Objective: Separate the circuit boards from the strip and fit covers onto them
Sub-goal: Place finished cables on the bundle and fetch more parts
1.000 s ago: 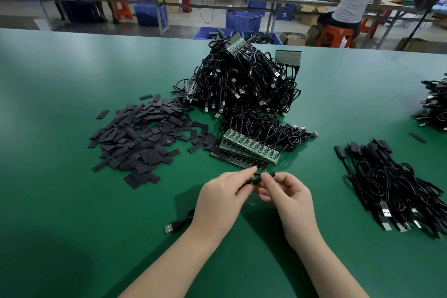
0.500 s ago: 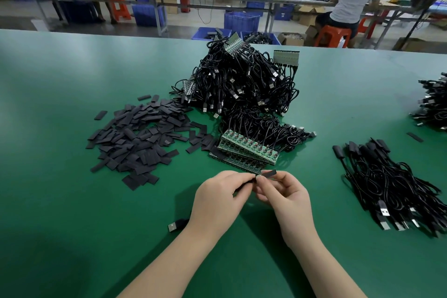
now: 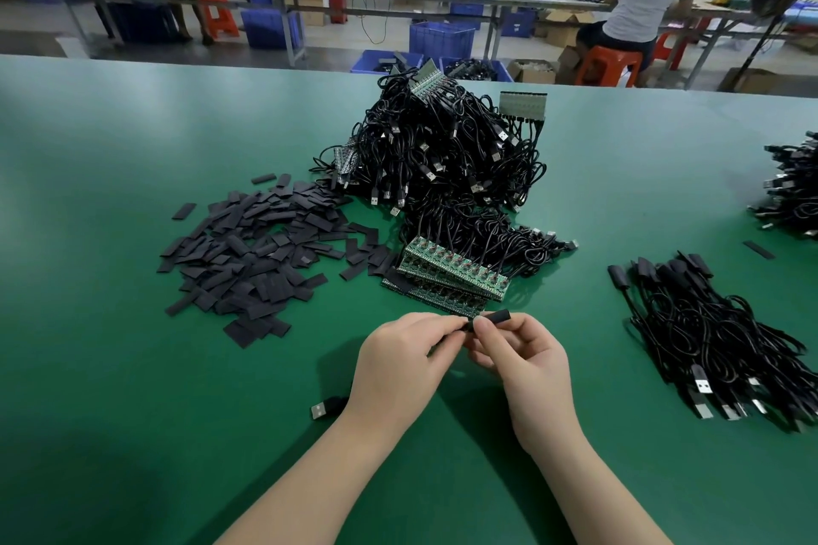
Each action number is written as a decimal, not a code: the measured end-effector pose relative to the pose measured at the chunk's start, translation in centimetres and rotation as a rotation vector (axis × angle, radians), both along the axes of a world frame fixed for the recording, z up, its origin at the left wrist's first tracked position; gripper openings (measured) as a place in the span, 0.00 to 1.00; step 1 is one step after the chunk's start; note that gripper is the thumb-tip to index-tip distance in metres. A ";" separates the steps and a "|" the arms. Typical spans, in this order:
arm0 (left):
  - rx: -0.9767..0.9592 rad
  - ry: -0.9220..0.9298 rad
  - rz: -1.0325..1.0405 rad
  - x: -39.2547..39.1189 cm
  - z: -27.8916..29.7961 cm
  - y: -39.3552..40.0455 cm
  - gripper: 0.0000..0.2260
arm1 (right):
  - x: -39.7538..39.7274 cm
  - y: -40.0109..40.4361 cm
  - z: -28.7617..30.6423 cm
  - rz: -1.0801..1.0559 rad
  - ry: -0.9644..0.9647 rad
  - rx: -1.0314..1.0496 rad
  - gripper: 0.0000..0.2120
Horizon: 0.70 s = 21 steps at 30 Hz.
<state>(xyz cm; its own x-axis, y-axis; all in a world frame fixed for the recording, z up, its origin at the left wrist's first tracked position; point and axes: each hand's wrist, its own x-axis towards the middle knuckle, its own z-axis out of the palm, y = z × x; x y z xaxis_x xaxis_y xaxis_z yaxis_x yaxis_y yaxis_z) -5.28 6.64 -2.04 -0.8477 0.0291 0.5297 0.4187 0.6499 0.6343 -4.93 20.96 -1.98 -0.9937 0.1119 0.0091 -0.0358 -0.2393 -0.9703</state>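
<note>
Progress looks partial from the head view: covered cables [image 3: 717, 336] lie bundled at right on the green surface [image 3: 110, 367], while stacked board strips [image 3: 451, 274], a heap of loose covers [image 3: 261, 257] and a tangled cable pile [image 3: 442, 155] wait. Both hands meet just before the strips; the left hand [image 3: 403, 367] pinches something mostly hidden, probably a board, and the right hand [image 3: 526, 363] pinches a black cover [image 3: 492, 318] at its fingertips.

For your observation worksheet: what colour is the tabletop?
Green, seen best in the head view: the tabletop.
</note>
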 end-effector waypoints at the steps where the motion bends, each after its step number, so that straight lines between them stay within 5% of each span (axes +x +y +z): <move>1: 0.022 -0.016 0.002 0.0 0.0 0.1 0.09 | 0.0 0.0 -0.1 -0.008 0.012 0.010 0.05; 21: 0.144 -0.018 -0.002 0.2 -0.3 0.6 0.09 | 0.2 -0.1 0.3 -0.033 0.089 0.027 0.03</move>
